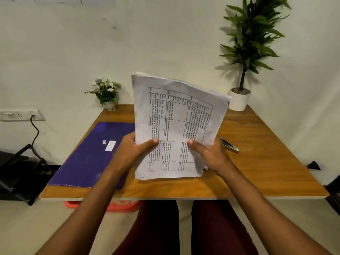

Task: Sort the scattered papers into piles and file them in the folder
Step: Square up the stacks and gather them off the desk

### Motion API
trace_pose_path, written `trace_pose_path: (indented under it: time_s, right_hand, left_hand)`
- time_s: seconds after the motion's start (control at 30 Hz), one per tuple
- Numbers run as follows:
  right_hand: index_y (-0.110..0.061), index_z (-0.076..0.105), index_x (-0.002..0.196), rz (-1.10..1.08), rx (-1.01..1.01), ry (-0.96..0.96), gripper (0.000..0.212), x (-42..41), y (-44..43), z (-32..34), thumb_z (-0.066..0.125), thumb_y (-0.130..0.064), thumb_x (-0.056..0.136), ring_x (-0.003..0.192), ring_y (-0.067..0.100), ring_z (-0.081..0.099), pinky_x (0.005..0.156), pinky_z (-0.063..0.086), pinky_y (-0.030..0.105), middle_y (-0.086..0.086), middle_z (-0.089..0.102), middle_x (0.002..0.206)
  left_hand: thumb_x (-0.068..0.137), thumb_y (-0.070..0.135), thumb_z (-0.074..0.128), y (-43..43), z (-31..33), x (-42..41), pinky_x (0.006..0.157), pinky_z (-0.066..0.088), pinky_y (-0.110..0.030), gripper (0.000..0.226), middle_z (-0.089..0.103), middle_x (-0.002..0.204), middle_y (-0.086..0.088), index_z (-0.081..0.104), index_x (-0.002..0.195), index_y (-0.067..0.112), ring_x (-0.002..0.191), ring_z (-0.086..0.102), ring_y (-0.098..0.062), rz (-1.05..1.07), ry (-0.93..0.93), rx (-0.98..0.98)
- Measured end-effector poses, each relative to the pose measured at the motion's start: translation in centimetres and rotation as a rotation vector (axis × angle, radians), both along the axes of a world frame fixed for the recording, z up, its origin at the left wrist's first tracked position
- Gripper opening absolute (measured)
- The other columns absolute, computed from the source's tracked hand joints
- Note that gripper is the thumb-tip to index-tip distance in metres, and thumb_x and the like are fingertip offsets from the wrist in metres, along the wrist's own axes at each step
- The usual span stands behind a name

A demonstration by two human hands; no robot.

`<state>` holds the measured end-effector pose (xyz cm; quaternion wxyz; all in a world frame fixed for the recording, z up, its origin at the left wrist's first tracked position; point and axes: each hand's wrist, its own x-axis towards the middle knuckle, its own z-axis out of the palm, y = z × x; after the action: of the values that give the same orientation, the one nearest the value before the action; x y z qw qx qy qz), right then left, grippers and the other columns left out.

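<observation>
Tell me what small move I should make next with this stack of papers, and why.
Probably tap the paper stack on the table to square it: both the left hand and right hand hold it upright, its sheet edges look uneven, and the purple folder lies closed.

Creased matt paper sheets (176, 126); wood-grain table (257, 162), satin finish; smooth purple folder (88, 155); shiny metal stapler (230, 145).

Head-worn view, forward-down, close over table (257, 172).
</observation>
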<state>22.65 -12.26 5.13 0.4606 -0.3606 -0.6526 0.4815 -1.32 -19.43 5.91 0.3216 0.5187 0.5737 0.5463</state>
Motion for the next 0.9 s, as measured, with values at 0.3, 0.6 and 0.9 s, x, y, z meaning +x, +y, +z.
trace_pose_path:
  time_s: [0.3,0.6,0.9]
  right_hand:
    - [-0.038,0.062,0.105,-0.033,0.002,-0.004,0.026,0.0,0.2,0.4,0.076,-0.031,0.084,0.098,-0.002,0.069,0.081,0.056,0.018,-0.021,0.070,0.102]
    - [-0.017,0.060,0.132,-0.083,-0.154,-0.054,0.050,0.1,0.3,-5.7,0.077,-0.030,0.087,0.111,0.006,0.065,0.080,0.053,0.013,-0.010,0.068,0.120]
    - [-0.028,0.059,0.123,-0.058,-0.241,-0.144,0.033,-0.2,-0.5,-9.1,0.072,-0.029,0.093,0.104,0.003,0.062,0.076,0.051,0.009,-0.012,0.064,0.118]
  left_hand:
    - [0.090,0.034,0.072,0.1,-1.7,1.7,0.081,0.060,-0.026,0.015,0.079,0.101,0.009,0.075,0.103,0.027,0.097,0.075,-0.011,0.072,-0.074,0.081]
    - [0.090,0.025,0.073,-0.5,-6.4,2.3,0.090,0.059,-0.027,0.046,0.076,0.117,0.004,0.064,0.131,0.006,0.110,0.071,-0.012,0.105,-0.123,0.066]
    - [0.094,0.019,0.070,-1.2,-8.6,3.4,0.080,0.056,-0.013,0.035,0.069,0.105,0.038,0.056,0.119,0.039,0.104,0.066,0.011,0.107,-0.097,-0.046]
